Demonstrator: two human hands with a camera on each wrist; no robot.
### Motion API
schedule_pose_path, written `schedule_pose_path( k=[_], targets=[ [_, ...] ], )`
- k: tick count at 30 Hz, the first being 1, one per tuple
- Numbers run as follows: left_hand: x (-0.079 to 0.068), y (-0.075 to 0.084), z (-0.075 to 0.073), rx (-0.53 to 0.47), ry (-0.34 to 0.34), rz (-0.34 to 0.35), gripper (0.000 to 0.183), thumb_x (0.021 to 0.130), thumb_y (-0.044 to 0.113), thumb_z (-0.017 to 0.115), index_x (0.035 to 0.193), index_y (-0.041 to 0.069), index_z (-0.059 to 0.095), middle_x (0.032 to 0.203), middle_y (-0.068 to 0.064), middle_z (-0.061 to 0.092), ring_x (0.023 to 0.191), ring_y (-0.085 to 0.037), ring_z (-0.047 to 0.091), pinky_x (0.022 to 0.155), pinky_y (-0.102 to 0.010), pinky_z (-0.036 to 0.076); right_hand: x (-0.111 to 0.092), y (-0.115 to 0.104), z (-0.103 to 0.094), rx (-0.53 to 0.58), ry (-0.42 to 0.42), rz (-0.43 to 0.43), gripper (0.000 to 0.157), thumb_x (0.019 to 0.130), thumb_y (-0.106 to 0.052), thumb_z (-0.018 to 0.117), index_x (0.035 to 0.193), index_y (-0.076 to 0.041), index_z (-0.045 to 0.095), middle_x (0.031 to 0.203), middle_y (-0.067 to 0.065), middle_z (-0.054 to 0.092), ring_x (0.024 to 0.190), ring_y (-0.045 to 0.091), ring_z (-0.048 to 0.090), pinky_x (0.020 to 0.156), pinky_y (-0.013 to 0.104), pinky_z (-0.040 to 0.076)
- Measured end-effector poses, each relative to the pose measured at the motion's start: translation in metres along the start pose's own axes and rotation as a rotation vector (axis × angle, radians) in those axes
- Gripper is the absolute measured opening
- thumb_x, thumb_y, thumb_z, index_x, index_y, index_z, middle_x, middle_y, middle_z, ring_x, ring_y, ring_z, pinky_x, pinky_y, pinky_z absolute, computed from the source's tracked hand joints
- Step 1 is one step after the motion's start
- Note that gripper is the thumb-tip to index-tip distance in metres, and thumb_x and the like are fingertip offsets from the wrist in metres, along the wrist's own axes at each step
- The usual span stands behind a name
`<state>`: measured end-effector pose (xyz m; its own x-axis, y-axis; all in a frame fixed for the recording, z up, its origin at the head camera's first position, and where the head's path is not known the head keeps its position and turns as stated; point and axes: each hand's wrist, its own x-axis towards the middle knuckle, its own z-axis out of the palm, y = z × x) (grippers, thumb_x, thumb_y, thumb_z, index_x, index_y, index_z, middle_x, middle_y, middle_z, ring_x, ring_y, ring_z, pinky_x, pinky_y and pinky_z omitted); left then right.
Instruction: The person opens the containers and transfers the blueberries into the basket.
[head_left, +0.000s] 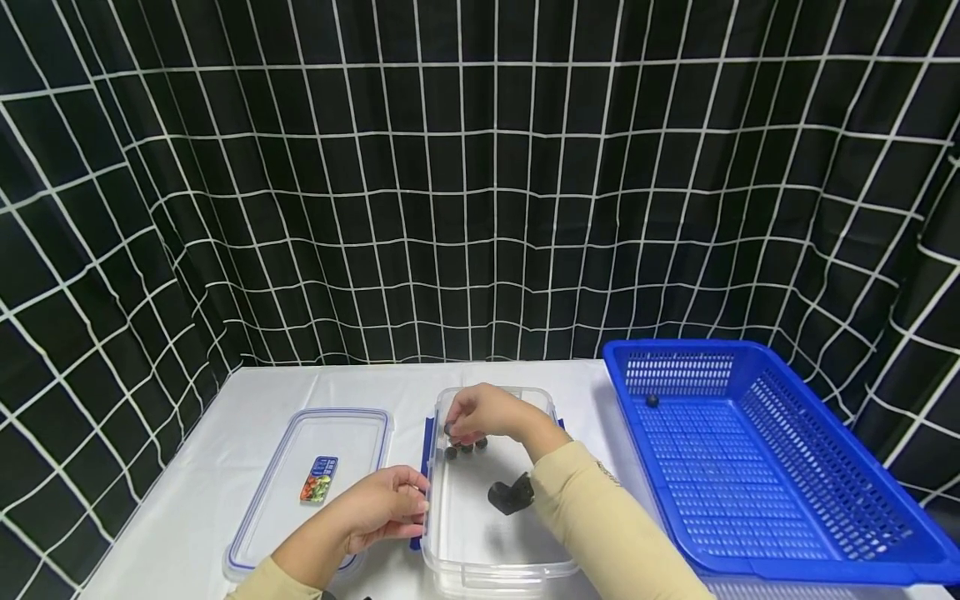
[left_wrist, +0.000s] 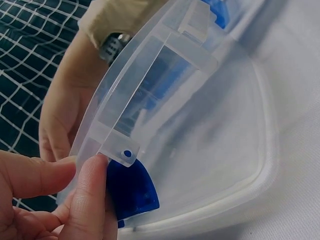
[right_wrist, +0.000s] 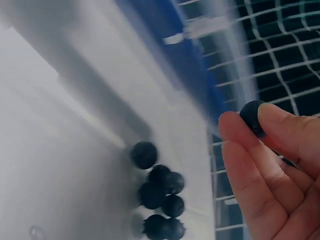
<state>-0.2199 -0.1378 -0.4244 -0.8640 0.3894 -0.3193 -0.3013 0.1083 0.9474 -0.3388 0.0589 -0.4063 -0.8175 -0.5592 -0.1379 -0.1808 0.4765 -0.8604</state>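
Observation:
My right hand (head_left: pixel 487 414) pinches one blueberry (right_wrist: pixel 251 118) between thumb and fingertips, above the far end of a clear plastic container (head_left: pixel 498 572). Below it, several blueberries (right_wrist: pixel 151 194) lie in a cluster on the container's floor, as the right wrist view shows. My left hand (head_left: pixel 386 508) grips the container's left rim, thumb on the edge and a finger outside, right beside a blue latch (left_wrist: pixel 131 187). The latches hang down at the sides. In the blue basket (head_left: pixel 663 508) a single blueberry (head_left: pixel 652 401) sits near the far left corner.
A clear lid (head_left: pixel 258 521) with a blue seal and a colourful label (head_left: pixel 319 480) lies flat on the white table (head_left: pixel 225 433), left of the container. The basket stands to the right. A black gridded curtain (head_left: pixel 480 208) hangs behind. Beside the right sleeve shows a black object (head_left: pixel 510 494).

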Motion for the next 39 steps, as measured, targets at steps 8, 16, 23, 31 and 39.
schedule_pose_path(
  k=[8, 16, 23, 31, 39],
  targets=[
    [-0.001, 0.002, 0.001, 0.005, -0.001, -0.003, 0.026, 0.084, -0.003, 0.056, 0.107, -0.005, 0.046, 0.077, -0.005, 0.054, 0.069, -0.013, 0.057, 0.066, -0.024, 0.058, -0.007, -0.006, -0.016, 0.062, 0.019, -0.047, 0.007, 0.081, -0.001, 0.064, 0.087, -0.001, 0.063, 0.080, 0.008, 0.067, 0.074, 0.022, 0.065, 0.069, 0.031, 0.058],
    [-0.001, 0.002, 0.002, 0.009, -0.009, 0.007, 0.025, 0.084, -0.003, 0.056, 0.106, -0.006, 0.045, 0.076, -0.005, 0.053, 0.069, -0.014, 0.057, 0.065, -0.024, 0.058, -0.023, -0.012, -0.051, 0.106, 0.052, -0.073, 0.010, 0.082, 0.004, 0.060, 0.092, 0.004, 0.061, 0.091, 0.019, 0.066, 0.081, 0.022, 0.066, 0.075, 0.033, 0.058],
    [-0.001, 0.003, 0.002, 0.016, -0.011, 0.005, 0.028, 0.083, -0.003, 0.057, 0.108, -0.007, 0.044, 0.077, -0.005, 0.053, 0.070, -0.014, 0.057, 0.066, -0.024, 0.058, -0.041, -0.003, -0.090, 0.124, 0.107, -0.093, 0.016, 0.081, 0.003, 0.062, 0.096, 0.007, 0.058, 0.090, 0.017, 0.066, 0.084, 0.023, 0.066, 0.077, 0.035, 0.057],
    [-0.001, 0.003, 0.001, 0.017, -0.008, -0.001, 0.026, 0.084, -0.003, 0.056, 0.108, -0.006, 0.045, 0.076, -0.005, 0.053, 0.070, -0.014, 0.057, 0.065, -0.024, 0.058, -0.070, 0.011, -0.133, 0.151, 0.198, -0.111, 0.024, 0.081, 0.004, 0.063, 0.101, 0.012, 0.054, 0.091, 0.017, 0.066, 0.083, 0.021, 0.065, 0.080, 0.036, 0.056],
    [0.000, 0.001, 0.001, 0.018, -0.006, -0.002, 0.027, 0.084, -0.003, 0.056, 0.108, -0.006, 0.045, 0.077, -0.005, 0.053, 0.070, -0.014, 0.057, 0.066, -0.024, 0.058, -0.104, 0.039, -0.171, 0.176, 0.305, -0.050, 0.028, 0.082, 0.002, 0.063, 0.104, 0.014, 0.051, 0.089, 0.013, 0.065, 0.084, 0.022, 0.065, 0.080, 0.034, 0.056]
  ],
)
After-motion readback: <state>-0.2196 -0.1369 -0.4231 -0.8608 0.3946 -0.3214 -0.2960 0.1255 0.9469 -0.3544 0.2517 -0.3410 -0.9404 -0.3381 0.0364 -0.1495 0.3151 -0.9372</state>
